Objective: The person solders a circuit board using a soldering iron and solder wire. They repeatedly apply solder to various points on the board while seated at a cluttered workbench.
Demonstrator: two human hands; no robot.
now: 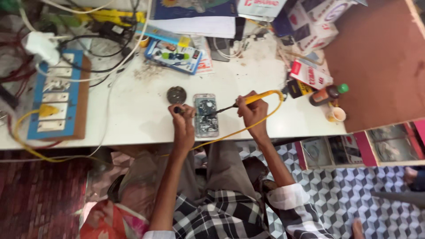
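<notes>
Right hand grips the yellow soldering iron, tip on the opened phone lying at the white table's near edge; left hand pinches a small dark tool just beside it.

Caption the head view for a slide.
Right hand holds yellow soldering iron to opened phone; left hand steadies it.

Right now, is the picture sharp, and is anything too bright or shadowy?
In the head view, the white table glows brightly under light from above; the opened phone, left hand and right hand holding the yellow soldering iron look slightly soft; under the table it is shadowy, and the edges bend a bit.
</notes>
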